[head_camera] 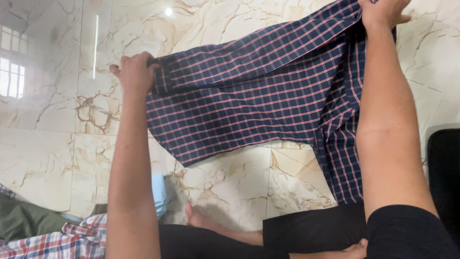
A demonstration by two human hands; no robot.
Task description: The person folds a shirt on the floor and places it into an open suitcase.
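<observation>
1. The dark blue checked shirt (249,91) is held up in the air over the marble floor (230,177), spread wide between two hands.
2. The left hand (135,72) is closed tight on one end of the shirt, where the cloth is bunched into a thick fold.
3. The right hand (381,12) is higher up, near the top edge of the picture. Its fingers are curled shut over the other end of the shirt.
4. The shirt looks soft and light — it sags in the middle and one part hangs down beside the right arm. It is floppy, not stiff, so it will bend wherever it is not held.
5. Good places to hold it are the thick ends and seams, where the hands are now. The thin middle would just slip and fold.
6. A bare foot (203,221) rests on the floor below the shirt.
7. A red and white checked cloth (62,242) lies at the bottom left corner, with a green cloth (24,218) and a light blue one (159,194) near it.
8. A black thing (443,172) sits at the right edge — I cannot tell what it is.
9. Nothing blocks the shirt.
</observation>
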